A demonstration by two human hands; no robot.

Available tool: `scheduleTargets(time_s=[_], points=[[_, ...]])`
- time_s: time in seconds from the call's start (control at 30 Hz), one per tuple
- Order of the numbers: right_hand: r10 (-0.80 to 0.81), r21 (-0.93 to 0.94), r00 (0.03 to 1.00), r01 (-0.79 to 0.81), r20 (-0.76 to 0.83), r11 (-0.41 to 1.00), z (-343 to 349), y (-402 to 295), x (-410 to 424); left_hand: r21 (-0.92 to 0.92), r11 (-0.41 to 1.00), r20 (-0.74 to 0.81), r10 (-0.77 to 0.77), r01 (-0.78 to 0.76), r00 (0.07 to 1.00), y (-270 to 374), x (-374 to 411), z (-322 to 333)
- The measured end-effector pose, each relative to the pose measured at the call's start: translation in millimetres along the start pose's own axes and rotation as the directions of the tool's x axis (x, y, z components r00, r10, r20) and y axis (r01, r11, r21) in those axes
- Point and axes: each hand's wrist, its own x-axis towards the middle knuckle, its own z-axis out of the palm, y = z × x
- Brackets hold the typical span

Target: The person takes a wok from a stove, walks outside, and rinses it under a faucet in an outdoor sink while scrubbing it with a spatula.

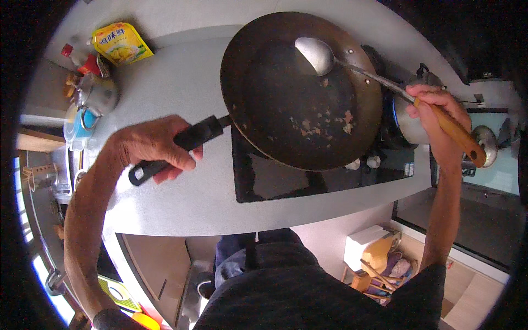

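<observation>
A dark wok (284, 95) is over the black glass cooktop (284, 181), with small pale pinkish food bits (317, 126) scattered on its lower right inside. My left hand (161, 146) is closed around the wok's black handle (198, 134), left of the pan. In my right hand (441, 115) is the wooden grip of a metal ladle (315, 55); the ladle's bowl rests in or hovers over the upper part of the wok, I cannot tell which.
A yellow seasoning pouch (121, 43), a red-capped bottle (80, 60) and a metal pot (97, 93) line the back left of the grey counter (181, 82). Another pot (408, 119) stands on the cooktop's right side. Below right is a wooden chair (371, 278) with things on it.
</observation>
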Motion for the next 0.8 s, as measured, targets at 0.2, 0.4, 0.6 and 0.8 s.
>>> scheduleTargets(time_s=[0.2,0.4,0.6,0.8], points=[[0.036,0.057,0.990,-0.028,-0.135,0.998,-11.0,29.1,-32.1,-0.385,0.922,0.149,0.088,-0.024,0.985,-28.6,9.2,28.7],[-0.068,0.028,0.978,0.075,-0.195,0.997,-29.0,39.4,-43.8,-0.628,0.772,0.215,0.054,0.096,0.975,-31.5,12.0,64.3],[-0.050,0.030,0.974,0.058,-0.221,0.998,-39.5,52.5,-45.5,-0.705,0.709,0.090,0.068,0.015,0.994,-24.2,16.0,120.9],[-0.038,-0.004,0.976,0.038,-0.216,0.999,-40.8,65.5,-49.9,-0.692,0.711,-0.074,0.104,-0.127,0.992,-21.1,26.9,169.1]])
